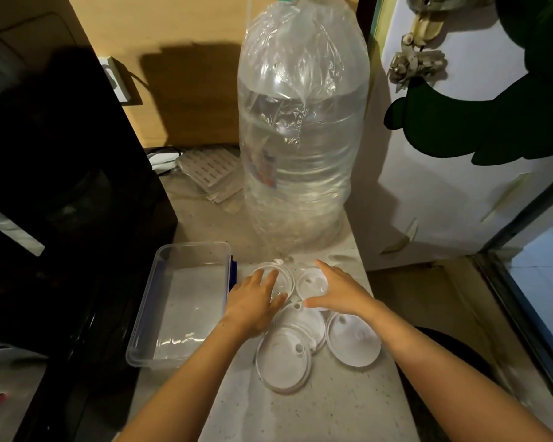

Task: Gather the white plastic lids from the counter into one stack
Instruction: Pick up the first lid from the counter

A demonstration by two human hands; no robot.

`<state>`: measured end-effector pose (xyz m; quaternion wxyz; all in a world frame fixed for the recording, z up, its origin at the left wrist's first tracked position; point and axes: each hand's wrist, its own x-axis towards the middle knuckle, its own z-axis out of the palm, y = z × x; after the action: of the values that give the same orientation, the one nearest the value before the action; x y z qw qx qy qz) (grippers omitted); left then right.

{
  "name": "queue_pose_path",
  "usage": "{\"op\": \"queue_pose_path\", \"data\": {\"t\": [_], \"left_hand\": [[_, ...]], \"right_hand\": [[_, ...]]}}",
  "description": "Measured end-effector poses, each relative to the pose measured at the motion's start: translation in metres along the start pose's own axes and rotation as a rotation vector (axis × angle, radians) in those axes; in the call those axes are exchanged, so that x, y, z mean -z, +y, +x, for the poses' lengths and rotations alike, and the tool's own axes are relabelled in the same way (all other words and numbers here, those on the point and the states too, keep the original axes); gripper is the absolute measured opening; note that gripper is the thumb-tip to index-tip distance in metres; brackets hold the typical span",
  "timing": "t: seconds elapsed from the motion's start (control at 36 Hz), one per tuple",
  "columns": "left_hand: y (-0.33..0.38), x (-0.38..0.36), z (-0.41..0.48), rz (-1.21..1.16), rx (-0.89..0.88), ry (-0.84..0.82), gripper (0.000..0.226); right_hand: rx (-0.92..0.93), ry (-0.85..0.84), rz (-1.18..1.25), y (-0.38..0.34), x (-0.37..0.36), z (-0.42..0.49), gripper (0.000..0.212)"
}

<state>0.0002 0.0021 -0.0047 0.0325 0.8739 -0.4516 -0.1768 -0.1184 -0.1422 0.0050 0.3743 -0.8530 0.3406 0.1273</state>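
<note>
Grip, L: left hand [256, 298] flat, fingers spread, lying on the far-left lid [276, 279]. Released, nothing pinched yet.
Grip, R: right hand [336, 291] also released, palm down over the far-right lid [310, 282], thumb stretched toward the lid cluster's centre.
Lids, location: all on the tabletop [316, 409], btwn the clear tray [179, 301] and the tabletop's right edge. I count five; a sixth under my hands can't be ruled out.
Lids, layout: front lid [283, 362] nearest me; right-front lid [353, 342] just beside it, near the edge; middle lid [304, 320] partly under the front one and my thumb. No real stack yet.
Step, est.: start of gather; I'd judge both hands are abt to sweep the far pair toward the middle.
Risk 1: right-front lid sits near the drop-off; an outward nudge from my R forearm could send it to the floor.
Risk 2: lids thin and slick, w/ pull tabs; tabs may snag and tilt the stack instead of nesting.
Risk 3: bagged water bottle [304, 138] stands just behind the far lids; overreach could bump it.
Risk 4: translucent rims in dim light; I may miss one lying under another.
</note>
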Motion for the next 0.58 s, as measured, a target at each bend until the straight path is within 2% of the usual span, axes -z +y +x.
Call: {"op": "queue_pose_path", "data": {"t": [0.14,0.31,0.42,0.44,0.5,0.58], "left_hand": [[0.002,0.007,-0.001,-0.222,0.026,0.038,0.054],[0.010,0.026,0.006,-0.865,0.104,0.070,0.056],[0.014,0.041,0.009,-1.365,0.119,-0.101,0.078],[0.014,0.045,0.010,-1.488,0.109,-0.156,0.078],[0.015,0.052,0.013,-1.704,0.046,-0.239,0.072],[0.017,0.057,0.017,-1.958,-0.082,-0.340,0.091]], "right_hand": [[0.038,0.088,-0.024,-0.003,0.008,-0.002,0.099],[0.150,0.247,0.018,-0.023,0.039,-0.012,0.099],[0.272,0.331,0.121,-0.048,0.060,-0.028,0.098],[0.305,0.337,0.149,-0.055,0.062,-0.032,0.098],[0.370,0.348,0.187,-0.066,0.065,-0.041,0.098],[0.438,0.336,0.197,-0.080,0.063,-0.049,0.099]]}}
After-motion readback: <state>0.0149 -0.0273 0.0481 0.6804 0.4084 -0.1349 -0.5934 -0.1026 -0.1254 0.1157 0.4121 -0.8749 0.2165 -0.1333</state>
